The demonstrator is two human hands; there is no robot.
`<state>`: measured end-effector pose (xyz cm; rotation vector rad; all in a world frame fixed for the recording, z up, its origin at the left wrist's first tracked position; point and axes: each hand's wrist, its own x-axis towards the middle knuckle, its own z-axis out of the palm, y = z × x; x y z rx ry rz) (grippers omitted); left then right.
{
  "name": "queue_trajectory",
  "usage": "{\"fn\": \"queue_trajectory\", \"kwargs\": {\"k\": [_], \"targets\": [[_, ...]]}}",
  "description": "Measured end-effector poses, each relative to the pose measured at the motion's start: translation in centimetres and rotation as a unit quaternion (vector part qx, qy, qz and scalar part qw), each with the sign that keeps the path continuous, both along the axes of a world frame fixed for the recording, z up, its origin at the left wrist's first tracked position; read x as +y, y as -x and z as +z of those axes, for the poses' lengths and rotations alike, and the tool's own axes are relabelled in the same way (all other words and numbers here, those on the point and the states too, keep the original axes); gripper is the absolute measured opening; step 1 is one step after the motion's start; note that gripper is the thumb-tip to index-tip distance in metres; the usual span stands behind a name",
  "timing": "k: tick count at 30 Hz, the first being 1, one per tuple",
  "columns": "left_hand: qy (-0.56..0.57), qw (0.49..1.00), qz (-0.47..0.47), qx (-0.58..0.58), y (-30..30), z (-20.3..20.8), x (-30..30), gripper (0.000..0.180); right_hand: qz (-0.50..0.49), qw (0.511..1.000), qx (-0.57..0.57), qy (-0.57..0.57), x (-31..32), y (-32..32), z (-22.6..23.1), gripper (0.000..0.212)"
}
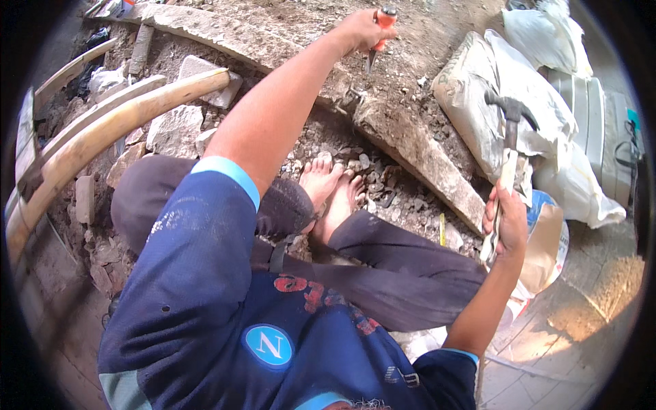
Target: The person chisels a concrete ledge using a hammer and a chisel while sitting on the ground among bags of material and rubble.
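the left arm stretches long and nearly straight, rising from its sleeve [205, 219] toward 1 o'clock, with the left hand [359, 32] between 12 and 1 o'clock near the upper edge. that hand is wrapped round the orange handle of a chisel [378, 45]; the dark cap shows above the fist at about 1 o'clock and the blade slants down toward 7 o'clock, over the dirt [444, 31]. whether its tip touches anything, i cannot tell.

the right arm is bent, its forearm rising toward 1 o'clock, and the right hand [512, 222] sits at 3 o'clock. its fingers are curled about the pale handle of a hammer [508, 160], which stands nearly upright: dark head and claw at 12 o'clock from the fist, the handle's lower end poking out at 7 o'clock.

the chisel lies at 11 o'clock from the right hand; the hammer lies at 4 o'clock from the left hand, well apart from the chisel. between them, toward 2 o'clock, runs a slab [420, 154], with white sacks [471, 102] behind the hammer head. two bare feet [324, 179] rest on rubble [400, 195] near the middle. a pole [123, 126] curves in at 10 o'clock, and a bucket [560, 249] stands just past the right hand, on its 4 o'clock side.
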<state>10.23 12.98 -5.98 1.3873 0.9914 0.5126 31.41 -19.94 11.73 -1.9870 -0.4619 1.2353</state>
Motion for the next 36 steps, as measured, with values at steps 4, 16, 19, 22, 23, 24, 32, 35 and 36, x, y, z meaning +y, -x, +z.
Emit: {"fn": "queue_trajectory", "kwargs": {"k": [4, 16, 19, 22, 23, 24, 32, 35, 36], "targets": [[0.109, 0.994, -0.031, -0.011, 0.6, -3.4, -0.5, 0.023, -0.027, 0.999, -0.002, 0.034, 1.1, -0.9, -1.7, 0.030], [0.175, 0.978, -0.027, -0.107, 1.1, -7.6, -0.3, 0.038, 0.022, 0.995, 0.026, 0.095, 3.7, -1.2, -4.1, 0.027], [0.103, 0.990, -0.016, -0.096, 0.2, -8.2, -0.8, 0.044, 0.038, 0.995, 0.023, 0.089, 3.5, -1.1, -3.9, 0.026], [0.042, 0.997, -0.048, -0.033, -1.0, -7.2, -1.4, 0.043, 0.042, 0.994, 0.014, 0.097, 3.6, -0.8, -3.8, 0.026], [0.012, 0.997, -0.074, -0.017, -1.5, -7.2, -1.4, 0.042, 0.045, 0.994, 0.011, 0.101, 3.7, -0.8, -3.7, 0.026], [-0.019, 0.995, -0.098, -0.002, -2.0, -7.3, -1.3, 0.040, 0.050, 0.993, 0.006, 0.105, 3.9, -0.8, -3.5, 0.026], [-0.022, 0.999, -0.034, -0.026, -2.2, -10.0, -1.6, 0.042, 0.072, 0.993, -0.025, 0.096, 6.2, -1.1, -3.2, 0.028], [-0.032, 0.998, -0.042, -0.016, -2.0, -9.8, -1.8, 0.043, 0.093, 0.989, -0.034, 0.112, 7.3, -1.6, -3.7, 0.032], [-0.048, 0.997, -0.050, -0.013, -2.0, -9.9, -1.9, 0.043, 0.107, 0.986, -0.049, 0.120, 7.9, -1.4, -3.8, 0.032]]}}
